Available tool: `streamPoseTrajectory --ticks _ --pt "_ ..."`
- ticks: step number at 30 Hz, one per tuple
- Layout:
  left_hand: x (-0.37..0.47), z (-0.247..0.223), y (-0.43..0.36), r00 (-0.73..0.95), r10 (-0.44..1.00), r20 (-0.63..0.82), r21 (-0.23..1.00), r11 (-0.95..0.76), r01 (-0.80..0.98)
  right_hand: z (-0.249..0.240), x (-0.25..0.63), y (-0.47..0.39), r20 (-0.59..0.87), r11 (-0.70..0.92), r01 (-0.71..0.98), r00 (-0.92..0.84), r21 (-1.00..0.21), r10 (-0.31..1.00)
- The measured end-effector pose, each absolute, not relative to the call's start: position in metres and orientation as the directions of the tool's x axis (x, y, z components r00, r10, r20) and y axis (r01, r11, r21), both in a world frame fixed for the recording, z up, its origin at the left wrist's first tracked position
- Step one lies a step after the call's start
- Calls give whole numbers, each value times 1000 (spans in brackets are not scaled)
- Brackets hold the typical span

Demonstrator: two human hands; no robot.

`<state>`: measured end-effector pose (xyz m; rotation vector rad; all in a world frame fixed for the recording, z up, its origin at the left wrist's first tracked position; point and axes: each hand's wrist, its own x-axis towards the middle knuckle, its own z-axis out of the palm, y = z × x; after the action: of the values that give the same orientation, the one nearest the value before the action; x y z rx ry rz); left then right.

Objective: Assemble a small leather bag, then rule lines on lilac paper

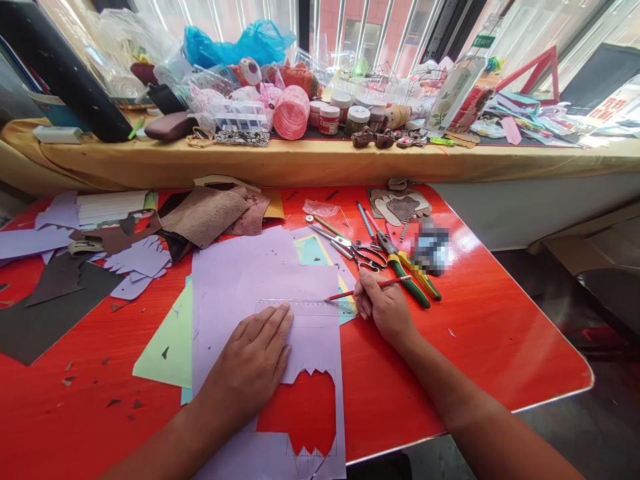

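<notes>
A sheet of purple paper [220, 287] lies on the red table, with a jagged-edged hole cut out of its lower part. Across its upper part rests a clear ruler [305, 307]. My left hand [263, 343] lies flat, fingers stretched out, with its fingertips pressing on the ruler and paper. Between the fingers of my right hand [377, 303] is a red pencil [393, 281], its tip touching the paper by the ruler's upper edge. Faint pencil lines show on the sheet below the ruler.
Scissors [355, 248] and green-and-yellow pliers [407, 273] lie just beyond my right hand. Green paper [167, 340] sticks out at the left, near dark scraps and brown leather pieces [205, 213]. Jars [330, 120] and a bottle [457, 87] crowd the sill behind.
</notes>
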<state>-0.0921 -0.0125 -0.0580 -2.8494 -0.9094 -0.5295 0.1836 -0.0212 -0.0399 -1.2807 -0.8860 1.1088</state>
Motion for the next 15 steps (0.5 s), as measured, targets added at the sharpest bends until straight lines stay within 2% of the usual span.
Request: streamPoseTrajectory --ticks 8,15 --pt "-92 -60 -13 756 545 363 21 -816 578 -39 181 -21 -69 -50 -78 265 -996 962" --pt "-93 -63 -14 747 559 360 35 -808 588 -37 180 -19 -90 -62 -113 254 -992 963"
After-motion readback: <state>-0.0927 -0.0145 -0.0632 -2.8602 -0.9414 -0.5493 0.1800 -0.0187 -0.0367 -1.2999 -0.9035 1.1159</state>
